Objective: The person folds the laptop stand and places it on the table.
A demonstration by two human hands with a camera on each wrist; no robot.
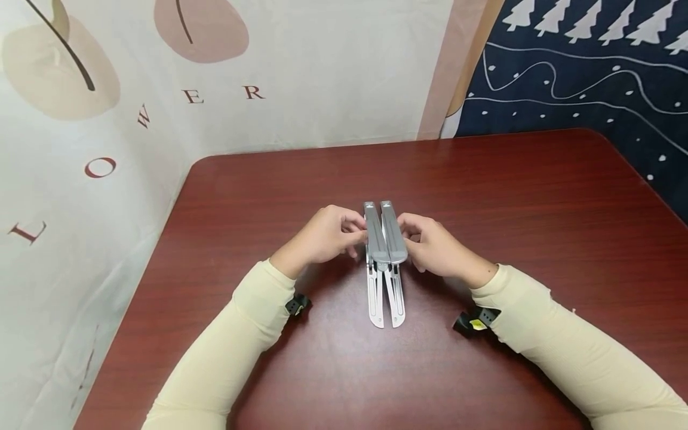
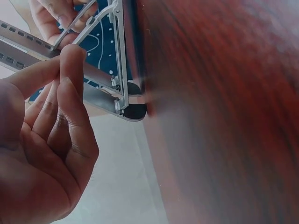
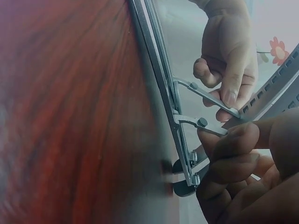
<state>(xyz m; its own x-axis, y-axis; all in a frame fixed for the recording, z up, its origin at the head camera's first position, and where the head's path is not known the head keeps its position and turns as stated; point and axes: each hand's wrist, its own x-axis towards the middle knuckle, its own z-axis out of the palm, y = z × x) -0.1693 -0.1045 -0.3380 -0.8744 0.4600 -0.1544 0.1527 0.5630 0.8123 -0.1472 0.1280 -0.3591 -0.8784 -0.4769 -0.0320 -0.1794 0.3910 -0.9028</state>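
Note:
A silver-grey folding laptop stand (image 1: pixel 377 236) stands on the table in the head view, its two long arms nearly parallel and raised above the base rails. On its left side, my left hand (image 1: pixel 329 234) pinches a thin metal strut (image 3: pixel 212 99) between thumb and index finger. From the other side my right hand (image 1: pixel 434 246) pinches the matching strut (image 3: pixel 215 127) the same way. In the left wrist view, the slotted arms slope up from the dark rounded end pads (image 2: pixel 135 112). My fingers hide part of both struts.
The stand rests on a reddish-brown wooden table (image 1: pixel 516 197) with rounded corners. Behind it hang a pale printed cloth (image 1: pixel 333 71) with letters and a dark blue cloth (image 1: pixel 570 89) with white trees. A black wrist-camera mount (image 1: pixel 473 322) sits under the right wrist.

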